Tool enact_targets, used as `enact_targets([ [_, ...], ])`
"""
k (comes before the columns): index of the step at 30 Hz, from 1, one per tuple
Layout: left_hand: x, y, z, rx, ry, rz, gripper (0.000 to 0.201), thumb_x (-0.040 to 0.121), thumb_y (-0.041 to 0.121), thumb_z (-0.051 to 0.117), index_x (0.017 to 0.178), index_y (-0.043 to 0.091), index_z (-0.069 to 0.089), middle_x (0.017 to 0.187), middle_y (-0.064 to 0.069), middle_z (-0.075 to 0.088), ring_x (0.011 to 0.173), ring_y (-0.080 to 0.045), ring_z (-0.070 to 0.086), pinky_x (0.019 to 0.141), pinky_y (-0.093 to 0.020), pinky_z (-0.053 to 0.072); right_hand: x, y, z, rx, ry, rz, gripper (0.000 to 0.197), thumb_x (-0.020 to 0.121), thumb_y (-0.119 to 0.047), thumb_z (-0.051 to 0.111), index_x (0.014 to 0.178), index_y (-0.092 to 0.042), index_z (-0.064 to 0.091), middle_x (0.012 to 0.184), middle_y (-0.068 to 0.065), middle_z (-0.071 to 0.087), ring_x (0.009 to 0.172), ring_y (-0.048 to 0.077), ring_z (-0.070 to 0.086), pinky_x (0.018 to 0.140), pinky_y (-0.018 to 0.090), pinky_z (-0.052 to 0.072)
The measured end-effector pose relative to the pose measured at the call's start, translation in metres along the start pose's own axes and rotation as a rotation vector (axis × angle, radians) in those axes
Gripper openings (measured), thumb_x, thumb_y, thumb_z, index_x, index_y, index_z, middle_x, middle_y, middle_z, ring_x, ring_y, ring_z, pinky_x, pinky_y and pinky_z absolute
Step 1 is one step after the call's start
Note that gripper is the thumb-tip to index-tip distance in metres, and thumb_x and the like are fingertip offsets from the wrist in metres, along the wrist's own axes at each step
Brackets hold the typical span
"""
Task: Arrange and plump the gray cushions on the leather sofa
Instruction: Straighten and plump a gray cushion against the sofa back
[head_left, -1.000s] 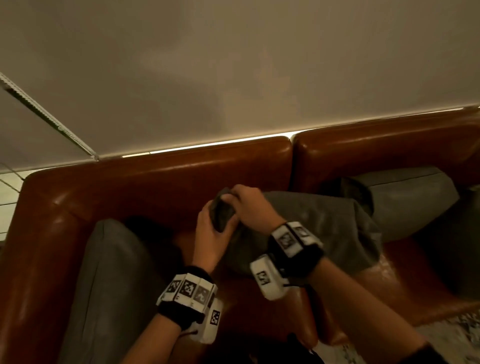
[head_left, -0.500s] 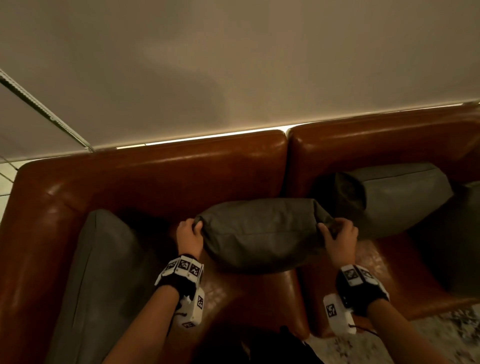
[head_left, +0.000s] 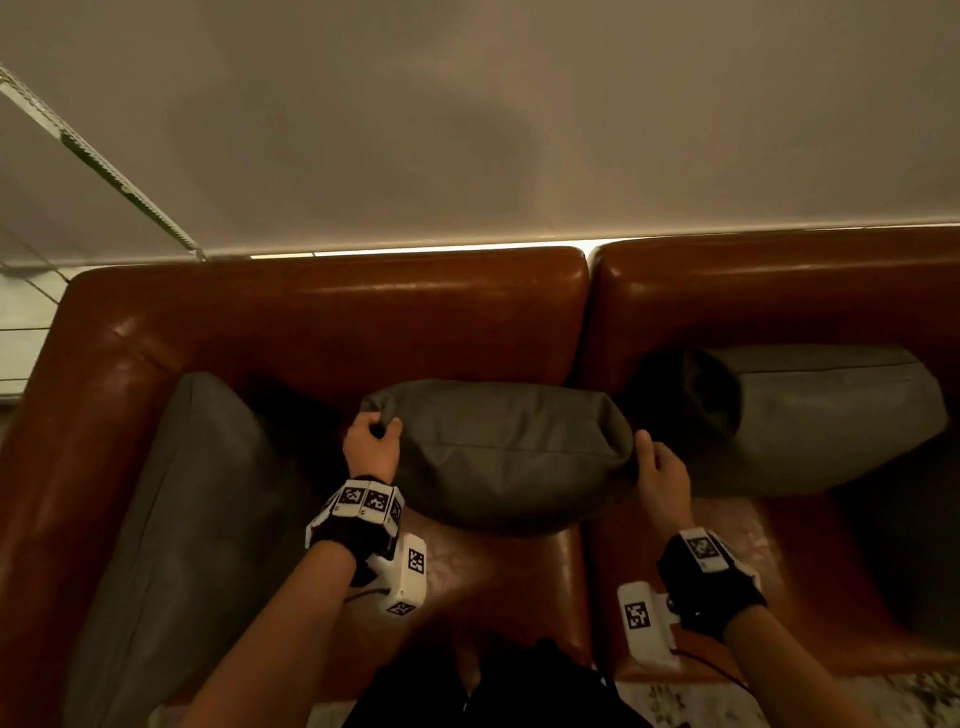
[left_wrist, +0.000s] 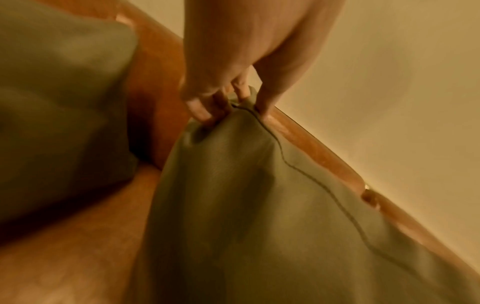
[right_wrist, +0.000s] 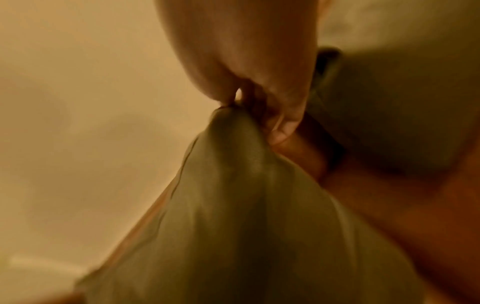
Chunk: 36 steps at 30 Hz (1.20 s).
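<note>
right hand (head_left: 660, 478) shifted inward | gray cushion (head_left: 514, 452) plump, corners pinched

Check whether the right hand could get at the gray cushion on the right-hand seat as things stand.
Probably yes, but not freely: the right hand pinches a corner of the middle cushion and would have to let go first. The right cushion lies just beside it against the sofa back, with nothing between.

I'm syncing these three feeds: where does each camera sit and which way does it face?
Head: worn high, looking down at sofa, middle cushion; both forearms show.
Left wrist: along left hand, pinching cushion's corner.
Right wrist: along right hand, pinching the opposite corner.
Shared: all show the middle cushion.
</note>
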<state>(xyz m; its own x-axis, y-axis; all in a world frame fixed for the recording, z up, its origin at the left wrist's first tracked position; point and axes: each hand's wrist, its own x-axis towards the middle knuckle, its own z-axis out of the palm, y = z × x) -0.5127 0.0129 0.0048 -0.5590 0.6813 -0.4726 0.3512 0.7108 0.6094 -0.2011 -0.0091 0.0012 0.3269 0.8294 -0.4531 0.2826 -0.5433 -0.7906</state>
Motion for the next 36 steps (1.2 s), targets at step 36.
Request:
enact_targets([
  [36, -0.006, -0.025, -0.029, 0.015, 0.059, 0.275, 0.04, 0.092, 0.032, 0.054, 0.108, -0.002, 0.062, 0.104, -0.023, 0.066, 0.101, -0.036, 0.06, 0.087, -0.038, 0.046, 0.033, 0.021, -0.05, -0.17, 0.151, 0.104, 0.04, 0.085, -0.039, 0.063, 0.092, 0.0, 0.07, 0.08, 0.017, 0.068, 0.081, 0.033, 0.066, 0.084, 0.048, 0.054],
])
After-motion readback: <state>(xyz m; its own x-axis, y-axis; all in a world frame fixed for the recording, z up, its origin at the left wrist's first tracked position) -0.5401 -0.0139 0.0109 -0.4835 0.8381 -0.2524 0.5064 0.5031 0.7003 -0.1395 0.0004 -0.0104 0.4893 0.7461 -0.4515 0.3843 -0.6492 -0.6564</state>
